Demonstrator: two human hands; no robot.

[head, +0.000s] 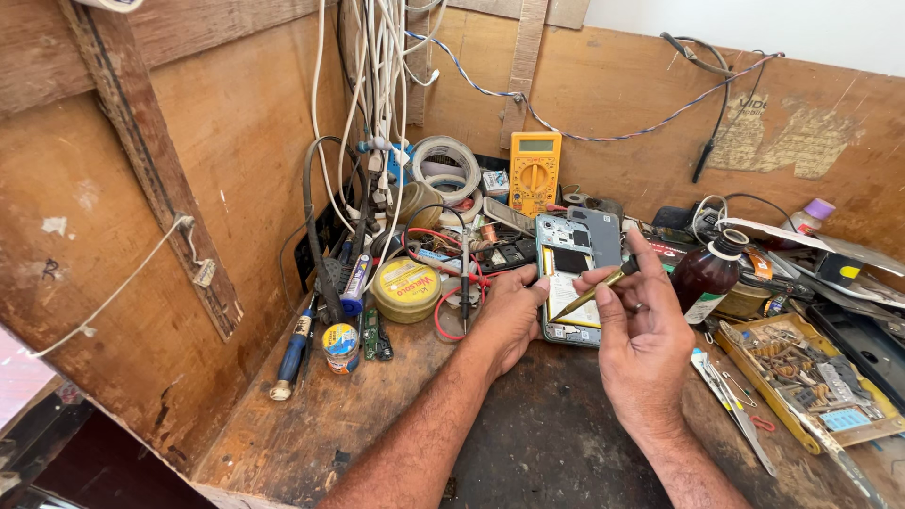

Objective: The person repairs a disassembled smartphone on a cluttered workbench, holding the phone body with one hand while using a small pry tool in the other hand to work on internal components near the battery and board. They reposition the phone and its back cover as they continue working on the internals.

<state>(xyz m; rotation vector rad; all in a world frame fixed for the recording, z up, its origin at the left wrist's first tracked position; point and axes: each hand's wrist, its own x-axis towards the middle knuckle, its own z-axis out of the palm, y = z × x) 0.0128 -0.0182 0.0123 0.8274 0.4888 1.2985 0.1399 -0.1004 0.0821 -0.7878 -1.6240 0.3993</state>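
Note:
An opened phone with its back cover off lies on the wooden bench, its circuit boards and pale battery showing. My left hand rests on the bench and steadies the phone's left edge with thumb and fingers. My right hand pinches a thin brass-coloured tool. The tool's tip touches the lower part of the phone's inside.
A yellow multimeter leans on the back wall beside tape rolls. A round yellow tin, a soldering iron and tangled wires lie at left. At right stand a brown bottle and a yellow parts tray.

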